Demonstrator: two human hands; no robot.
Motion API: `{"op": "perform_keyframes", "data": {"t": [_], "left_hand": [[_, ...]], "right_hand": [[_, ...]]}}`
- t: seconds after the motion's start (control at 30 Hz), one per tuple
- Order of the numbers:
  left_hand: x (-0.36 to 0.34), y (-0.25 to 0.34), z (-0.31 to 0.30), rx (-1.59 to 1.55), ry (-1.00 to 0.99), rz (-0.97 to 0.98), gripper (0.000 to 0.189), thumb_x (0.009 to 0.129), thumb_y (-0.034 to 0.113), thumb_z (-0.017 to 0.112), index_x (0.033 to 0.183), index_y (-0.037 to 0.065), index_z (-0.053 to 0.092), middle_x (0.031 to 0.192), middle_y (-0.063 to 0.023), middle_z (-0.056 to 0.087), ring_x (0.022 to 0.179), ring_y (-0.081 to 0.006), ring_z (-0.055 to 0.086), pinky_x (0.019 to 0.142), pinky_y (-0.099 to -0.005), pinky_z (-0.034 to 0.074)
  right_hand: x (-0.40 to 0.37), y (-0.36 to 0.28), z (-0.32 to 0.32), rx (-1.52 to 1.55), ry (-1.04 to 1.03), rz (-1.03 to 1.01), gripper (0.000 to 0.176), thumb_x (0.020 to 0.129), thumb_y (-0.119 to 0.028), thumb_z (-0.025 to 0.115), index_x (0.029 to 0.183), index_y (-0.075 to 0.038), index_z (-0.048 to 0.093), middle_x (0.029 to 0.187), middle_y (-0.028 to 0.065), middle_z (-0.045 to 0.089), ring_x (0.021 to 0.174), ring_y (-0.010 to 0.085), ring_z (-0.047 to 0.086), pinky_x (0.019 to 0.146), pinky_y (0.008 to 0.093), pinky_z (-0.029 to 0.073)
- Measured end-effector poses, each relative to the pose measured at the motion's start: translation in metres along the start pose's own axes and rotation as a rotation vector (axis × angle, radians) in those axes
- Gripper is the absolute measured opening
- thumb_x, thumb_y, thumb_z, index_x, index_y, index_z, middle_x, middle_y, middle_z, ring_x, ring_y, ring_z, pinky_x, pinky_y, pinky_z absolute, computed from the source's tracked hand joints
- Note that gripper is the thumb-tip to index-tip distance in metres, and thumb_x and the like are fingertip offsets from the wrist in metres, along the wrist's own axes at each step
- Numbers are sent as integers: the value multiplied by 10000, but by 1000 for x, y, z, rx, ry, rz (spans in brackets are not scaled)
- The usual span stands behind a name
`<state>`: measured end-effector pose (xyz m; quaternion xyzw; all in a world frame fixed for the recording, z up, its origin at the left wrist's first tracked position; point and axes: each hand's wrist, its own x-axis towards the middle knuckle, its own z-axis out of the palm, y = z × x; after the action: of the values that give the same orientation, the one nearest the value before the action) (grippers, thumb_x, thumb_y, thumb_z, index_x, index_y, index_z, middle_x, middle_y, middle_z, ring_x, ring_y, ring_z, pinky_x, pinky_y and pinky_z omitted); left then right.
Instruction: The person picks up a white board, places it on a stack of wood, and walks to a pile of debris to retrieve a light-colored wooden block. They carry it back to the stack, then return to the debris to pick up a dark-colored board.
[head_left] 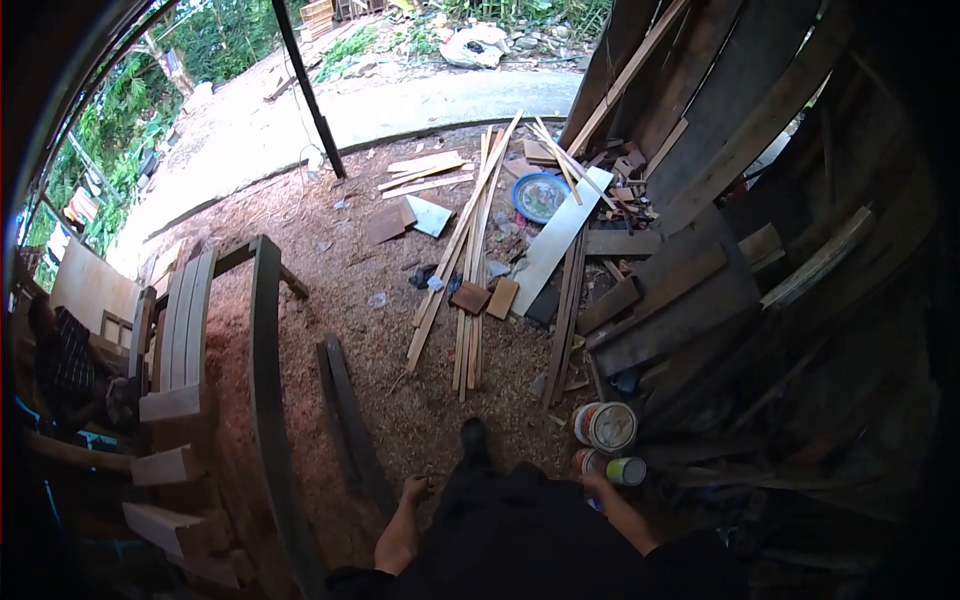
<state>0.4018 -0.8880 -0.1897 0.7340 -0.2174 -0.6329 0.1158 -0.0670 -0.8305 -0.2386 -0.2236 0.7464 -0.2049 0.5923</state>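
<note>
- Left hand (414,491): fingers curled; whether they hold anything is too small to tell.
- Right hand (597,484): at the small cans (625,470); fingers mostly hidden, hold unclear.
- Large can (606,426), just beyond the right hand: label unreadable.
- Person (62,362), far left of the left hand: cut off by the dark rim.
- Planks (800,420), right of the right hand: lost in shadow.

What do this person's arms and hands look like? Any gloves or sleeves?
The left hand and right hand are bare, with no gloves. The forearms are uncovered too. Dark, black-looking sleeves begin around the elbows. No watch, ring or marking can be made out at this size.
</note>
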Motion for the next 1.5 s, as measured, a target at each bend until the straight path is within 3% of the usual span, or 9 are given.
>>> {"op": "perform_keyframes", "data": {"t": [0.2, 0.3, 0.53, 0.73, 0.9, 1.07, 1.2, 1.27, 1.5], "left_hand": [[55, 138, -3, 93, -85, 179, 304, 734, 105, 464, 1006, -19, 521, 818, -105, 588, 635, -188, 577, 525, -289, 436], [64, 207, 8, 140, -67, 175, 311, 758, 116, 452, 1036, -10, 510, 837, -109, 592, 670, -181, 582, 567, -294, 441], [115, 284, 27, 268, -48, 152, 292, 774, 122, 440, 1028, -1, 513, 860, -119, 597, 679, -181, 588, 583, -290, 446], [109, 339, 35, 314, -23, -6, 305, 730, 108, 488, 1012, -1, 519, 836, -108, 593, 661, -178, 582, 558, -289, 441], [146, 391, 61, 342, -1, 13, 264, 754, 126, 482, 976, -11, 530, 834, -105, 594, 667, -173, 585, 584, -290, 448], [206, 465, 115, 490, -54, 114, 264, 780, 181, 476, 983, 24, 538, 858, -132, 594, 744, -209, 593, 682, -316, 448], [314, 485, 149, 565, -74, 284, 269, 778, 201, 480, 967, 20, 543, 890, -159, 588, 835, -274, 576, 746, -347, 431], [369, 491, 165, 653, -101, 363, 273, 802, 190, 464, 994, 6, 527, 863, -132, 584, 791, -185, 581, 703, -302, 436], [598, 478, 208, 1030, -53, 415, 305, 771, 184, 482, 1000, -13, 518, 966, -217, 555, 928, -342, 525, 789, -387, 414]], "right_hand": [[33, -36, -7, 232, -97, 250, 255, 736, -82, 489, 977, -17, 538, 859, 142, 579, 734, 297, 578, 578, 398, 480], [42, -141, 1, -45, 113, 93, 264, 767, -77, 447, 1013, -18, 521, 843, 117, 571, 712, 235, 582, 567, 329, 483], [84, -286, -5, -60, 128, 112, 280, 752, -115, 476, 1010, -19, 524, 851, 95, 577, 650, 169, 583, 551, 295, 474], [181, -307, -18, -16, 65, 252, 238, 735, -104, 483, 955, -27, 536, 799, 94, 568, 645, 196, 578, 499, 327, 476], [225, -377, -23, 43, -2, 166, 225, 743, -90, 467, 947, -14, 525, 794, 105, 567, 617, 178, 568, 501, 306, 471], [308, -357, -4, 60, -80, 38, 206, 769, -87, 448, 953, -9, 497, 690, 78, 545, 530, 163, 542, 466, 292, 433], [383, -346, 12, -159, -82, 32, 201, 761, -103, 464, 929, -7, 519, 764, 124, 577, 677, 243, 574, 601, 335, 452], [420, -334, 21, -296, -89, 14, 204, 758, -112, 469, 921, -5, 528, 805, 145, 586, 742, 276, 578, 657, 352, 452], [598, -271, 69, -500, 9, 57, 218, 766, -135, 460, 945, -44, 545, 938, 177, 560, 902, 324, 526, 765, 390, 420]]}}
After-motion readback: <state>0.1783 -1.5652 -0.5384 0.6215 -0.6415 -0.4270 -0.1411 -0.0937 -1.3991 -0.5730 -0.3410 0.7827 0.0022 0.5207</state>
